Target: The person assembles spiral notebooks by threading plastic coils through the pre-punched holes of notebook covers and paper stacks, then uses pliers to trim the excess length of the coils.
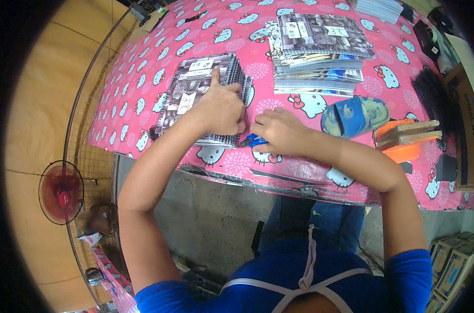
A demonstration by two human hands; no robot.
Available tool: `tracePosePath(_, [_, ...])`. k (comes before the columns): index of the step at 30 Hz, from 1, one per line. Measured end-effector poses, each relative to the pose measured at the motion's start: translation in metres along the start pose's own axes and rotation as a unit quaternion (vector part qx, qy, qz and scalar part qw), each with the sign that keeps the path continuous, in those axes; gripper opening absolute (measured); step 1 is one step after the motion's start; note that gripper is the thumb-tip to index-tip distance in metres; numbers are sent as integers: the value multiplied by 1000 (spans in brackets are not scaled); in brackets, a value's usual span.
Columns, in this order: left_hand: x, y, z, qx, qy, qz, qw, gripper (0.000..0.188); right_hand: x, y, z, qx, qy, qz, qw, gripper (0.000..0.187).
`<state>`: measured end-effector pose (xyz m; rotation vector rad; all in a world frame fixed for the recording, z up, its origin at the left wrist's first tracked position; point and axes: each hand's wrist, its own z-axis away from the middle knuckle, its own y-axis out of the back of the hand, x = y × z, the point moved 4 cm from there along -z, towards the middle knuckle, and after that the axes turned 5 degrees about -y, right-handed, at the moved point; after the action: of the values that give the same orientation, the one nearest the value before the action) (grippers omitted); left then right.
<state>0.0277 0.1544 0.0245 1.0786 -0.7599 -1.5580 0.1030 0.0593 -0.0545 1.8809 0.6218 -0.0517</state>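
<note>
A stack of spiral notebooks (180, 86) with grey photo-collage covers lies on the pink table, its black coil edge toward the right. My left hand (224, 108) rests on it, index finger stretched over the top cover, the other fingers bent around the coil edge. Just right of the stack, my right hand (281, 130) is closed on a blue-handled tool (256, 140). The tool's dark tip points at the stack's lower corner; its exact kind is mostly hidden by the fingers.
A taller notebook stack (320, 39) stands at the back. On the right are a blue slipper (354, 116), an orange tool with wooden bars (404, 138), black coils (432, 101) and a cardboard box (464, 130). The table edge (278, 187) runs close before me; a red fan (62, 192) stands left.
</note>
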Motion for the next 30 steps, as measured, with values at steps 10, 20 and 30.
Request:
tracePosePath(10, [0, 0, 1, 20, 6, 7, 1000, 18, 10, 11, -31, -295, -279, -221, 887, 47])
tracePosePath(20, [-3, -7, 1, 52, 14, 6, 999, 22, -8, -1, -4, -16, -2, 35, 999, 41])
tracePosePath(30, [-3, 5, 3, 109, 12, 66, 992, 26, 12, 3, -33, -362, -358, -238, 827, 53])
